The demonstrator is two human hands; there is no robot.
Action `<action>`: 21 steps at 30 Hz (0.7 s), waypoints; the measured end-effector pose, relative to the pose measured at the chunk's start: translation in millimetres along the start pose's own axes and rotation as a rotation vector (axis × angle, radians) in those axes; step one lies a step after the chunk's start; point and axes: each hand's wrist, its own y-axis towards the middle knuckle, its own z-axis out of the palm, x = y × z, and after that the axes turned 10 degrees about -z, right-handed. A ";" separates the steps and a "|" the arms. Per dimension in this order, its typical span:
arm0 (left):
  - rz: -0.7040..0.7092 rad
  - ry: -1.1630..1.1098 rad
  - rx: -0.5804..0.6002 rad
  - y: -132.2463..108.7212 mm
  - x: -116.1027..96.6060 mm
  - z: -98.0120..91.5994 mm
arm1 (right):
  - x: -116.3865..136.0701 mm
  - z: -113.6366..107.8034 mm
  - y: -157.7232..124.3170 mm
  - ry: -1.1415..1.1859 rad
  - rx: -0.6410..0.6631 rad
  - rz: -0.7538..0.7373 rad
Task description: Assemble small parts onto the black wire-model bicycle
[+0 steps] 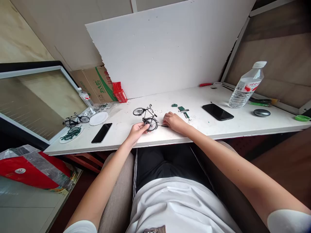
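Mostly black miniature bicycle (pixel 149 119), thin-framed, spoke-wheeled

On the white rectangular tabletop (pixel 119 119), we find a black spoked model bicycle (pixel 151 123) touching the bare left hand (pixel 136 132), with the bare right hand (pixel 173 121) just to its right. Left of these we locate a black rectangular phone (pixel 102 133), a flat round white plate (pixel 98 118) behind it. Rightward we pass small green plastic pieces (pixel 181 108), a second black rectangular phone (pixel 218 112) and a clear plastic bottle (pixel 246 86). A flat white board (pixel 165 48) stands behind.
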 end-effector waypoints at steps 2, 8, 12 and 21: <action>-0.010 -0.026 0.001 1.0 1.5 -2.6 | -1.3 -2.8 -1.1 0.043 -0.018 -0.028; -0.035 -0.100 0.024 4.7 6.5 -7.4 | -10.9 -16.4 -5.5 0.212 0.011 -0.064; -0.039 -0.099 0.038 5.8 7.1 -8.4 | -11.2 -23.1 -8.0 0.240 0.035 -0.018; -0.035 -0.099 0.046 3.0 3.6 -7.1 | 9.6 -21.1 -3.3 -0.062 0.123 0.124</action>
